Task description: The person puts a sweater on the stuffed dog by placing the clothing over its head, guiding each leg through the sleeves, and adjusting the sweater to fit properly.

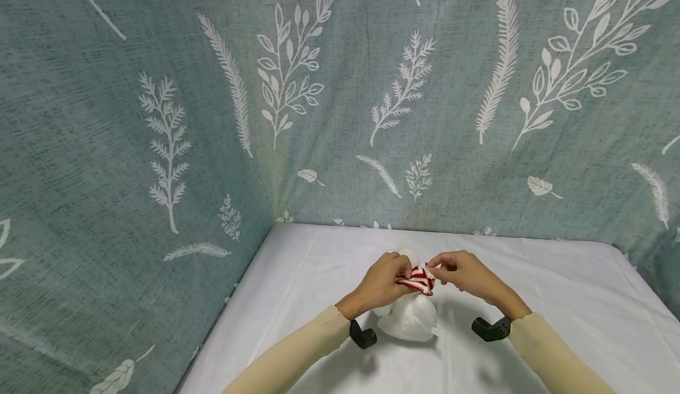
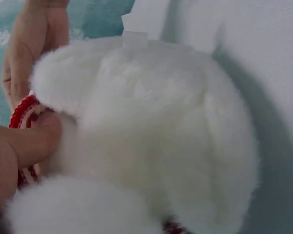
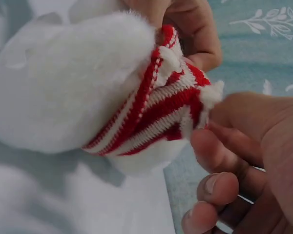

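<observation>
A fluffy white plush toy point(image 1: 408, 318) lies on the white-covered table between both hands. Around part of it is a red-and-white striped knitted garment point(image 3: 161, 107); whether it is a sweater or another piece cannot be told. My left hand point(image 1: 378, 282) grips the knit at its left side, its thumb point(image 2: 41, 139) pressed against the red edging. From the other side my right hand point(image 1: 470, 274) pinches the knit's bunched white end between thumb and index finger, the other fingers loosely curled. Part of the toy is hidden behind the hands.
The white tablecloth point(image 1: 297, 276) spreads under the toy. Behind and to the left hangs a blue-green curtain point(image 1: 340, 116) with white leaf prints. A small white tag point(image 2: 135, 39) sticks out of the plush. Black wrist devices point(image 1: 363, 335) sit on both wrists.
</observation>
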The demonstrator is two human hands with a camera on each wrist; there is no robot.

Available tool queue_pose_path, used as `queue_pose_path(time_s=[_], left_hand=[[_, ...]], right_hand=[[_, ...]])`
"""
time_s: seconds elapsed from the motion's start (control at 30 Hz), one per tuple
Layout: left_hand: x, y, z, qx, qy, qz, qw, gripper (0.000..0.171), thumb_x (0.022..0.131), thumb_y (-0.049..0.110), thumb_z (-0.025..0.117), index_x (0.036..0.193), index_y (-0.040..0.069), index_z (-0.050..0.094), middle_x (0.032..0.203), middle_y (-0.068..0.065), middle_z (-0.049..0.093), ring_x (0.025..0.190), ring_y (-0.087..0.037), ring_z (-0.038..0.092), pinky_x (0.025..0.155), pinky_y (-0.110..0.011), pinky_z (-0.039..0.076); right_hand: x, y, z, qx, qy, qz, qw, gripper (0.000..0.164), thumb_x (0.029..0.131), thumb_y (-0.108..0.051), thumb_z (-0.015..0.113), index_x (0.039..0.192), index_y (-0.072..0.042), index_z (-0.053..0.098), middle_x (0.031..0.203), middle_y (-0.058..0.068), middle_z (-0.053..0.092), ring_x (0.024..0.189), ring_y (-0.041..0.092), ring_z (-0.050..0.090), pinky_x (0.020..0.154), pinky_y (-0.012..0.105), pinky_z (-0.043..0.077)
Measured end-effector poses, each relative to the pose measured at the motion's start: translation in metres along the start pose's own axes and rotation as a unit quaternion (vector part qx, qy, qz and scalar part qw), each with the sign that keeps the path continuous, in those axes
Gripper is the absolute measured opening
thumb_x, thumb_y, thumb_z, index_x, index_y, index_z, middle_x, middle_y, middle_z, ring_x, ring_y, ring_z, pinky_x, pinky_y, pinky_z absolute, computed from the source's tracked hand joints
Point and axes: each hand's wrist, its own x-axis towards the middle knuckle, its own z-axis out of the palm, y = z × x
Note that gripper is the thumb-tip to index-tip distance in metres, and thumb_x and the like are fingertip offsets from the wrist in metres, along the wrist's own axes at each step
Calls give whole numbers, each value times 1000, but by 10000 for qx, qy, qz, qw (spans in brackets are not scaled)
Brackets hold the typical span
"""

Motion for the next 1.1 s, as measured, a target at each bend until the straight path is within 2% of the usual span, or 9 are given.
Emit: queue_pose_path(time_s=[0.13, 0.37, 0.5, 0.67, 0.83, 0.97, 1.1], left_hand=[[0, 1, 2, -28, 91, -88, 9999, 31, 80, 30, 90, 94, 18, 65, 92, 8, 59, 89, -10, 52, 77, -21, 43], [1, 3, 6, 187, 254, 44, 9995, 28, 77, 30, 92, 92, 19, 71, 94, 7, 62, 91, -10, 54, 78, -20, 44], [0, 4, 8, 338, 349, 87, 9988, 29, 75, 30, 93, 90, 19, 71, 93, 6, 61, 89, -11, 54, 77, -19, 44], [2, 5, 5, 378, 371, 328, 9981, 25, 77, 30, 92, 88, 19, 72, 92, 5, 62, 87, -12, 53, 75, -18, 42], [0, -2, -4, 322, 62, 353, 9988, 20, 79, 27, 90, 86, 18, 74, 95, 4, 62, 89, -12, 54, 78, -20, 43], [-3, -8, -15, 359, -347, 361, 9981, 18, 81, 29, 89, 89, 19, 76, 101, 4, 62, 95, -12, 56, 84, -22, 46], [-4, -9, -20, 497, -618, 501, 9956, 19, 82, 34, 87, 89, 20, 75, 104, 3, 62, 97, -13, 56, 84, -23, 46]], right_hand=[[0, -2, -5, -348, -161, -152, 9991, 33, 101, -26, 69, 125, -4, 72, 81, 1, 67, 62, 14, 50, 54, 29, 43], [3, -4, -4, -740, -519, -442, 9949, 27, 94, -21, 75, 115, -4, 76, 72, -2, 64, 60, 9, 49, 57, 27, 44], [5, -1, 3, -996, -358, -634, 9924, 23, 90, -15, 74, 109, -4, 75, 66, -7, 56, 58, 6, 45, 59, 26, 42], [5, 3, 9, -1286, 35, -610, 9898, 10, 85, -13, 72, 95, -12, 72, 62, -10, 46, 54, 4, 38, 58, 24, 37], [5, 5, 8, -1129, 225, -487, 9922, 7, 86, -15, 72, 92, -15, 73, 63, -8, 48, 56, 6, 40, 56, 24, 36], [5, 6, 3, -842, 171, -257, 9960, 4, 91, -18, 71, 92, -15, 73, 68, -3, 54, 60, 11, 43, 58, 27, 37], [5, 5, 1, -631, 52, -72, 9980, 11, 96, -22, 69, 92, -12, 71, 75, -1, 59, 66, 14, 47, 62, 29, 40]])
